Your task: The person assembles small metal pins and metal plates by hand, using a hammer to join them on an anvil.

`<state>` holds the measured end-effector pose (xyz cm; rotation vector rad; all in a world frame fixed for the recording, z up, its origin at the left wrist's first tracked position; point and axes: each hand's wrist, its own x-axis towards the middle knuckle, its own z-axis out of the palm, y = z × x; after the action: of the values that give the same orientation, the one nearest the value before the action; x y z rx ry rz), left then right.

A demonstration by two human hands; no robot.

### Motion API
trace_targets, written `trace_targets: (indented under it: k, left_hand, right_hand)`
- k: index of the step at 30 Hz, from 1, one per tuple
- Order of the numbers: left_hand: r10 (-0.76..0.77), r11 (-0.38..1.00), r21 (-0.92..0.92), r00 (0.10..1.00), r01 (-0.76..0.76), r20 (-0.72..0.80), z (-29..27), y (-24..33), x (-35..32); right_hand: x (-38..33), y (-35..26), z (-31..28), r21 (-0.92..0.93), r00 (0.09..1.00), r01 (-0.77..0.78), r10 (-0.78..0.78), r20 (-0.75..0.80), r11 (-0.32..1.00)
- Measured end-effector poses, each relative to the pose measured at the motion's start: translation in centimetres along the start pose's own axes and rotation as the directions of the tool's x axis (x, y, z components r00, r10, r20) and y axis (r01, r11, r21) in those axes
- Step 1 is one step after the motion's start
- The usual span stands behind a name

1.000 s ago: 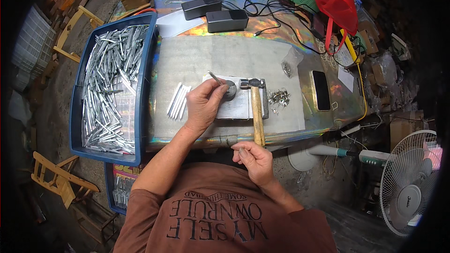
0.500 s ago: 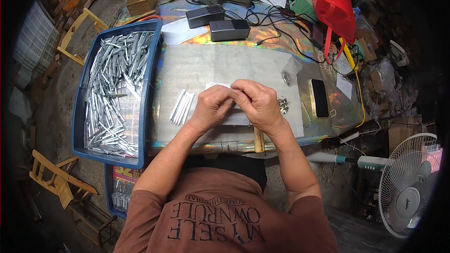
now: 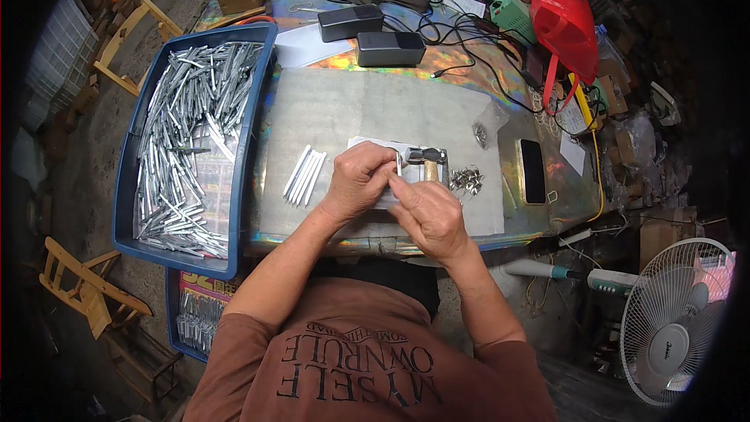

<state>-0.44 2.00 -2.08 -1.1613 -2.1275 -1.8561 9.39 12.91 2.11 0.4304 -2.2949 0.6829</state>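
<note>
A short, shiny metal strip stands up between my fingers over the table. My left hand is closed and pinches it. My right hand is mostly curled, its forefinger against the strip's near end; the exact contact is partly hidden. Just beyond my right hand lies a hammer, its head on a pale flat block that my hands partly cover. Several slim metal strips lie side by side left of my left hand. To the right of the hammer is a heap of small shiny metal pieces.
A blue tray full of metal strips stands at the left. Black boxes with cables lie at the back. A phone, a clear bag and a red bag are at the right. A fan stands at lower right.
My hands were together over the block; my right hand has drawn nearer to me, its forefinger stretched out. The hammer head and the metal strip now show. The whole view has shifted slightly.
</note>
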Motion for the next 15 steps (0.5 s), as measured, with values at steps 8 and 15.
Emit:
trace_targets:
  k: [8, 15]
  left_hand:
    - [0.039, 0.999, 0.038, 0.999, -0.038, -0.009, 0.1, 0.2, -0.1]
    - [0.087, 0.995, 0.046, 0.996, -0.086, -0.015, 0.1, 0.2, -0.1]
  right_hand:
    - [-4.0, -1.1, -2.8, -0.091, 0.846, -0.522, 0.529, 0.068, 0.848]
    - [-5.4, -1.6, -2.4, 0.407, 0.415, -0.866, 0.872, 0.26, 0.291]
